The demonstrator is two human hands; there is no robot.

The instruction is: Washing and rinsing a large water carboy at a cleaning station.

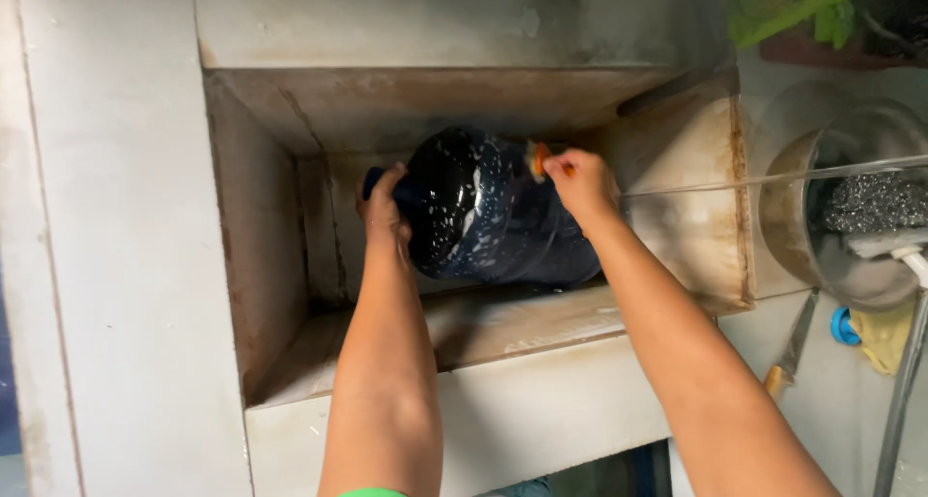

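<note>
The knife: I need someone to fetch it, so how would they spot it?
Start at the deep stained sink where both hands hold the dark jug. On the counter right of it, below the round metal bowl, lies the knife: thin grey blade, yellowish handle, beside a blue cap.

Dim indoor light, warm-grey cast, soft overall.

Light comes from above/right: pale ledge [116,217] lit evenly, sink basin [290,226] walls fall into brown shadow. Small glare specks on wet dark jug [483,212]. Both forearms slightly motion-blurred, esp. near bottom edge. Right side w/ metal bowl [841,217] soft, out of focus. Top-right corner dark. Mild wide-angle bend at edges.
</note>
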